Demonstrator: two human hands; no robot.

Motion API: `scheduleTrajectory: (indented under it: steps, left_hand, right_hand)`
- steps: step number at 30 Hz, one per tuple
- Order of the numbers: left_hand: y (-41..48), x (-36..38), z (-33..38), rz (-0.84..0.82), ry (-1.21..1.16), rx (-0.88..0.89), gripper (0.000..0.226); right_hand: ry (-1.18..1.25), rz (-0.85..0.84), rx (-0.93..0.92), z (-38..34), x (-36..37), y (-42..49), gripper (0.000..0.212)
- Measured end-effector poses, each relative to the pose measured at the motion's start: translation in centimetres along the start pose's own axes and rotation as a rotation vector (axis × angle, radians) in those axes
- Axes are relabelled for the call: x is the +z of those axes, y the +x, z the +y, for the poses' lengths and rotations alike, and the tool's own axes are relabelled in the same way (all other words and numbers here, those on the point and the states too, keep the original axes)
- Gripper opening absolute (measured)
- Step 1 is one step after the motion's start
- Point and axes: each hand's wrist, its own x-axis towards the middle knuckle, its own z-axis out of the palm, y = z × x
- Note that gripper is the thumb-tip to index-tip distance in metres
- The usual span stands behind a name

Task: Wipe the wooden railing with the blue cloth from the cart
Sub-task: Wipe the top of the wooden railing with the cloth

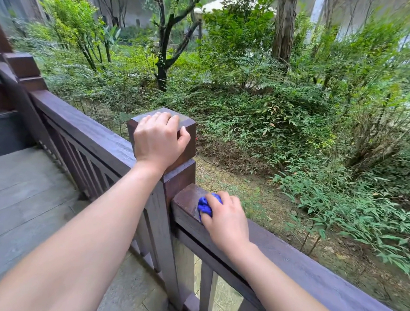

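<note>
With the left hand [159, 139] clamped on the post [187, 132], the right hand [224, 218] bunches the cloth [205, 207] against the rail [296, 263]; so balled, it may skip the edges.

Garden veranda: wooden railing [296, 257], shrubs [267, 102].

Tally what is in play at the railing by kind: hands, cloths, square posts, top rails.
Bare hands: 2, left hand gripping the post cap, right hand on the cloth
Crumpled blue cloth: 1
Square dark brown wooden post: 1
Dark brown wooden top rails: 2, far rail, near rail
Total: 6
</note>
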Motion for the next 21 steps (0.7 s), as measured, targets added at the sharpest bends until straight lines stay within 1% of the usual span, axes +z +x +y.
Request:
scheduleTrajectory:
  steps: [3,4,5,8,9,10,12,14,15,16,19,21]
  left_hand:
    - [0.0,0.2,0.1,0.006,-0.022,-0.005,0.024]
    - [-0.1,0.3,0.1,0.008,-0.024,-0.008,0.024]
    - [-0.1,0.3,0.2,0.006,-0.024,-0.011,0.024]
    - [0.0,0.2,0.1,0.004,-0.021,-0.011,0.024]
    - [0.0,0.1,0.2,0.006,-0.02,-0.008,0.024]
    - [0.1,0.1,0.2,0.006,-0.023,-0.004,0.024]
    - [0.0,0.1,0.2,0.009,-0.021,-0.002,0.024]
    - [0.0,0.2,0.1,0.013,-0.02,-0.005,0.024]
    - [-0.1,0.2,0.1,0.014,-0.023,-0.002,0.024]
    - [-0.1,0.2,0.1,0.014,-0.023,0.001,0.024]
    - [0.0,0.1,0.2,0.002,-0.022,-0.005,0.023]
    - [0.0,0.1,0.2,-0.006,-0.027,0.0,0.023]
  right_hand:
    - [0.021,-0.035,-0.234,0.2,-0.2,-2.1,0.04]
    - [0.029,-0.057,-0.254,0.9,-0.5,-2.0,0.041]
    - [0.031,-0.075,-0.222,1.3,-0.6,-1.3,0.041]
    - [0.039,-0.064,0.032,0.9,0.1,2.4,0.036]
    - [0.026,-0.073,0.075,-0.1,0.4,3.2,0.036]
    - [0.018,-0.067,0.057,-1.1,0.9,3.5,0.036]
    - [0.013,-0.058,-0.123,-2.7,1.7,2.5,0.04]
    - [0.018,-0.083,-0.305,-2.4,1.8,0.9,0.045]
    - [0.03,-0.09,-0.335,-1.7,1.5,0.8,0.046]
    - [0.04,-0.092,-0.304,-1.1,1.4,1.2,0.046]
    - [0.058,-0.068,-0.059,-0.2,1.7,4.3,0.04]
    - [0.043,-0.081,0.056,-1.2,2.3,6.2,0.04]
